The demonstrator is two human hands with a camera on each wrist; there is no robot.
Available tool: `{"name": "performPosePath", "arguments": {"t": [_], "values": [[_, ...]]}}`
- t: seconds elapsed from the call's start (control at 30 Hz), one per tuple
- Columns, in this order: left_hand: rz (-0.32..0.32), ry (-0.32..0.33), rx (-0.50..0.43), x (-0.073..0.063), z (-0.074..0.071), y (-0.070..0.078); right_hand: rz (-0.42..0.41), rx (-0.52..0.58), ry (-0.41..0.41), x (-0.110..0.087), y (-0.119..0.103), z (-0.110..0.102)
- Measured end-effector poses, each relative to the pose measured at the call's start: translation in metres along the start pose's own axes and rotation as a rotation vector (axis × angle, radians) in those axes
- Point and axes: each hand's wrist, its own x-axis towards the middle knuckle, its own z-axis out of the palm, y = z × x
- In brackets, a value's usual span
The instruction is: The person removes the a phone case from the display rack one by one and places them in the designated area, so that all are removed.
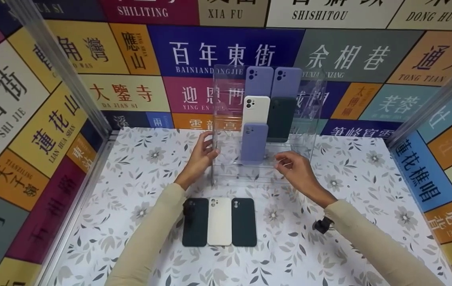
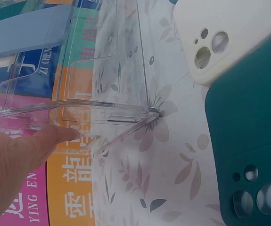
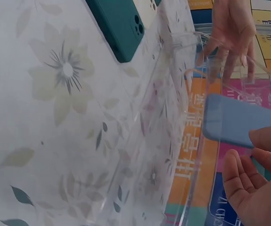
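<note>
A clear plastic display stand (image 1: 226, 167) with stepped tiers stands on the table. Its left side panel is gripped by my left hand (image 1: 201, 155), thumb and index finger on either side of the edge in the left wrist view. My right hand (image 1: 299, 170) hovers by the front tier with loosely bent fingers, holding nothing. Just left of it, a lavender phone case (image 1: 254, 145) stands upright in that tier. The middle tier bears a white phone case (image 1: 256, 109) and a dark green phone case (image 1: 282, 119). Two lavender phone cases (image 1: 259, 81) (image 1: 287, 81) occupy the top.
In front of the stand, a dark phone case (image 1: 195, 228), a white phone case (image 1: 219, 224) and a dark green phone case (image 1: 244, 226) lie side by side on the floral tabletop (image 1: 142, 174). Sign-covered walls (image 1: 226, 47) enclose the back and sides.
</note>
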Motion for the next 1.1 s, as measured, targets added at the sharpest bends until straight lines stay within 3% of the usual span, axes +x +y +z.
{"name": "performPosePath", "arguments": {"t": [0.43, 0.63, 0.87, 1.1], "values": [[0.014, 0.004, 0.033, 0.001, 0.003, 0.001, -0.090, -0.020, 0.065, 0.028, -0.013, -0.019], [-0.007, 0.013, 0.017, 0.000, 0.001, 0.001, -0.113, 0.000, 0.054, 0.043, -0.021, -0.021], [-0.006, 0.022, -0.011, 0.000, 0.003, 0.001, -0.122, -0.009, 0.014, 0.054, -0.031, -0.017], [0.039, 0.056, 0.076, -0.004, 0.008, 0.000, -0.145, -0.013, 0.017, 0.066, -0.039, -0.005]]}}
